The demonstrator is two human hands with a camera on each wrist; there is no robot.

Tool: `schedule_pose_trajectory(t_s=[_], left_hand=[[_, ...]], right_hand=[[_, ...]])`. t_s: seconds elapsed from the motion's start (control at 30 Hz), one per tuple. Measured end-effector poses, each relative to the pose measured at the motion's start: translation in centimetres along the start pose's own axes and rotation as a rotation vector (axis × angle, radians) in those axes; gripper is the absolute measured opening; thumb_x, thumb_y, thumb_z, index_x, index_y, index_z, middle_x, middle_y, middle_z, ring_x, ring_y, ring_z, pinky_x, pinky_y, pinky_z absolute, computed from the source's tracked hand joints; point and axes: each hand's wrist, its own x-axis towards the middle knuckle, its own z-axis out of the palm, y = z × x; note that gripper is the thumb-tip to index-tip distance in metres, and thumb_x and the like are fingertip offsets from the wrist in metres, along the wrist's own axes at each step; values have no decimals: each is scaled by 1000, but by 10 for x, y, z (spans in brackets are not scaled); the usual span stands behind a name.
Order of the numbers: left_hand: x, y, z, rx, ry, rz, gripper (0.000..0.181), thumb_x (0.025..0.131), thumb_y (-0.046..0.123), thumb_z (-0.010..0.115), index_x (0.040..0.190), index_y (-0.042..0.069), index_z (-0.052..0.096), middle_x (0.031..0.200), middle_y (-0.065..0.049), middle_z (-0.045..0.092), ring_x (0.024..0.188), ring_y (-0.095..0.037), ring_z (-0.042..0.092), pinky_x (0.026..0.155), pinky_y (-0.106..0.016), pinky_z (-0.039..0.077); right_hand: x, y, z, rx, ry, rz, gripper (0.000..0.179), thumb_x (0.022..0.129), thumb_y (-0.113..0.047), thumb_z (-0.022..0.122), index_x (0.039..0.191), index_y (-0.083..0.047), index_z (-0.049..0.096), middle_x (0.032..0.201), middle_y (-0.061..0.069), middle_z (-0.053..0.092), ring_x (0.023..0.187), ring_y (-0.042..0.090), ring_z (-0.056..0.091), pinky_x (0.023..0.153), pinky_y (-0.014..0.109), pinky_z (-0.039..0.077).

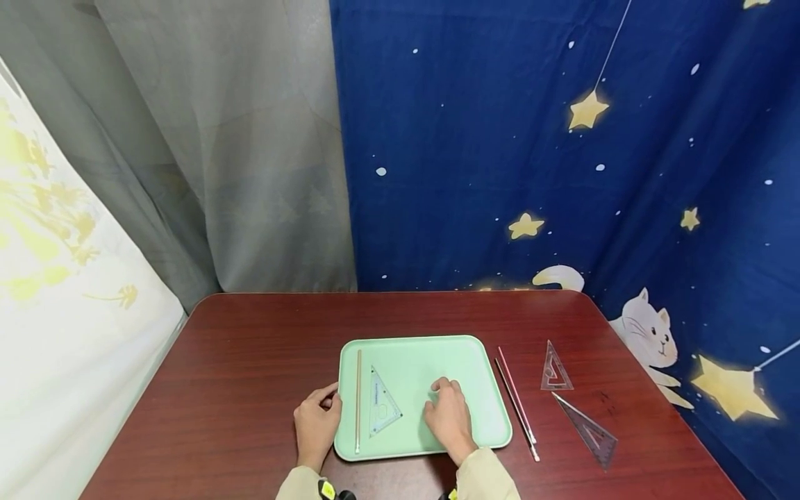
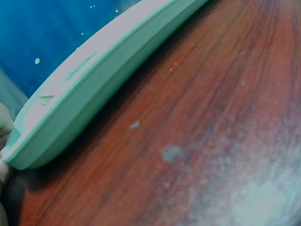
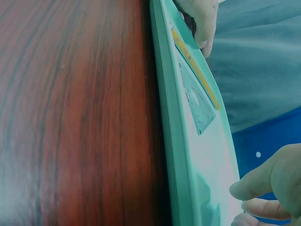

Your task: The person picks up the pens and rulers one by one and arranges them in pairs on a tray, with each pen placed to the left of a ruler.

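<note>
A mint-green tray (image 1: 415, 357) lies on the table. At its left side my left hand (image 1: 317, 422) pinches the rim; the left wrist view shows the thumb (image 2: 4, 120) over the edge and fingers below. Inside the tray, a yellow pencil (image 1: 358, 403) lies along the left side, and a clear triangular set square (image 1: 383, 406) sits just right of it. My right hand (image 1: 451, 418) is over the right half of the tray, fingers loosely bent. The right wrist view has its thumb (image 3: 251, 183) and fingers apart, with nothing seen between them.
Right of the tray lie a red pencil (image 1: 517, 396) and a dark pencil (image 1: 514, 403), side by side. Farther right are a small clear set square (image 1: 553, 375) and a longer one (image 1: 587, 430). Curtains hang behind the reddish-brown table (image 1: 262, 333).
</note>
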Motion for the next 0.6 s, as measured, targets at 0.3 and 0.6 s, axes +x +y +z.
schedule_pose_trajectory(t_s=[0.3, 0.6], left_hand=[[1, -1, 1, 17, -1, 4, 20, 77, 5, 65, 94, 11, 74, 71, 3, 64, 58, -4, 53, 55, -22, 42], [1, -1, 1, 35, 13, 10, 20, 76, 5, 65, 93, 11, 74, 68, 4, 63, 56, -2, 51, 55, -23, 42]], right_hand=[[-3, 16, -11, -26, 25, 8, 18, 72, -3, 66, 88, -3, 60, 82, 7, 52, 70, 22, 54, 59, 34, 44], [-1, 28, -25, -17, 13, 39, 20, 73, -5, 66, 92, -3, 59, 81, 7, 51, 68, 19, 51, 57, 34, 42]])
